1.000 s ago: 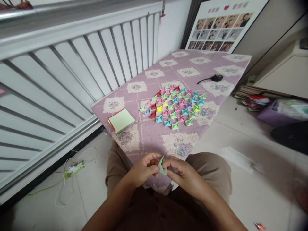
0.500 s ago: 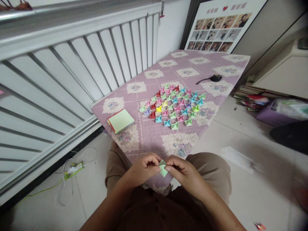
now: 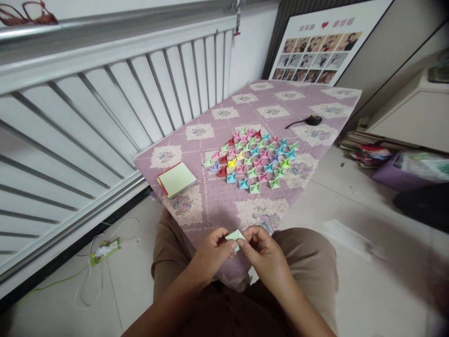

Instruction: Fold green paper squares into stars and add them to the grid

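Note:
A small folded piece of light green paper [image 3: 235, 236] is pinched between both hands, over the near corner of the table. My left hand [image 3: 214, 250] grips its left side, thumb on top. My right hand [image 3: 258, 245] pinches its right side, the thumb near the paper's middle. Farther up the table lies a group of several small folded paper pieces [image 3: 258, 163] in green, pink, blue, red and yellow, set out in rows. To the left rests a stack of square paper sheets [image 3: 178, 179], pale green on top with red and yellow edges showing.
A purple flowered cloth covers the table [image 3: 220, 210]. A black object with a cord [image 3: 313, 120] lies at its far right. A white radiator [image 3: 140, 93] runs along the left side. On the floor are a power strip [image 3: 105, 252] and a purple bin [image 3: 391, 171].
The green paper has turned in my fingers and now shows a flatter, wider diamond face. Both thumbs have shifted on it. The camera view has tilted slightly.

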